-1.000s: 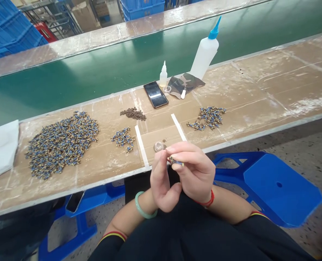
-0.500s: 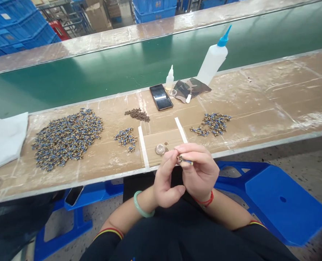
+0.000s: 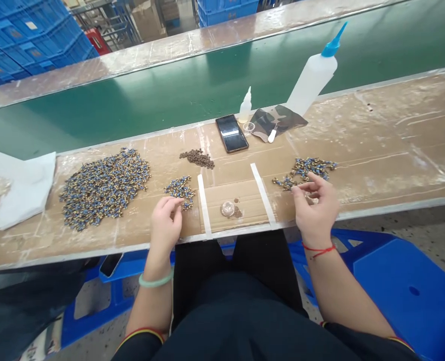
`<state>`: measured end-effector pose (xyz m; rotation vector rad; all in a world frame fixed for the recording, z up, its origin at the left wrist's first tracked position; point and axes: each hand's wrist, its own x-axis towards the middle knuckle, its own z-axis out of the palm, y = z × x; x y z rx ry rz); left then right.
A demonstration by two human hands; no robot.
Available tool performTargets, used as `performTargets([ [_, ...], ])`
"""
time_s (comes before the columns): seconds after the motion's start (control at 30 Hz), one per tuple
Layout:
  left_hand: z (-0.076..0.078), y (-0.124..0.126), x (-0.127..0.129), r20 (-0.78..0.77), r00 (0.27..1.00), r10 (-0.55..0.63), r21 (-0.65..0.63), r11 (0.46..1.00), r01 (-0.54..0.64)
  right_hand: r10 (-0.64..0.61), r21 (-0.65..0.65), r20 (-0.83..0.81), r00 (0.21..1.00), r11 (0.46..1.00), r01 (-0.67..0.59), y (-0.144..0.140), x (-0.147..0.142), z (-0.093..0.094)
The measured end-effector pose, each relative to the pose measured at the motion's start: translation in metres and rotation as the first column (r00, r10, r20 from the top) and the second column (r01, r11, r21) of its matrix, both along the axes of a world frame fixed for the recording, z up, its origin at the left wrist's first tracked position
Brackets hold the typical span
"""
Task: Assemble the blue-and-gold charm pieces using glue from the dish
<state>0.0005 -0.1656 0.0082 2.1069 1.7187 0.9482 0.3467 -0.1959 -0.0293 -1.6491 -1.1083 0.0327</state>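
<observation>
My left hand [image 3: 165,220] is at the near edge of a small pile of blue-and-brass metal parts [image 3: 179,187], with thumb and fingers drawn together. Whatever lies between its fingertips is too small to make out. On the other side, my right hand [image 3: 316,208] is over the near side of another pile of such parts [image 3: 314,166]. Its fingers are bent and slightly apart, and I see nothing held in them. Between the hands a small clear round dish [image 3: 228,208] sits on a cardboard piece [image 3: 214,220] edged by two white tape strips.
A large heap of blue-and-brass parts [image 3: 104,188] spreads at the left, beside white sheeting [image 3: 26,190]. Small brown pieces [image 3: 197,158], a phone [image 3: 232,134], a dropper bottle [image 3: 245,106], a camouflage cloth [image 3: 277,122] and a blue-capped bottle [image 3: 312,80] stand toward the back.
My hands, earlier together above the table's front edge around a small blue-and-brass part, have moved apart. The left is now at the small pile, the right at the right-hand pile.
</observation>
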Motion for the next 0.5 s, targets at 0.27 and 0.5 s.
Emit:
performTargets([
  [0.27, 0.001, 0.009, -0.012, -0.248, 0.953, -0.176, 0.021, 0.982, 0.187, 0.176, 0.182, 0.084, 0.981, 0.965, -0.188, -0.032, -0.057, 0.014],
  [0.5, -0.004, 0.018, -0.018, -0.326, 0.929, -0.178, 0.057, 0.977, 0.207, 0.228, 0.168, 0.087, 0.970, 0.956, -0.240, -0.042, -0.058, -0.001],
])
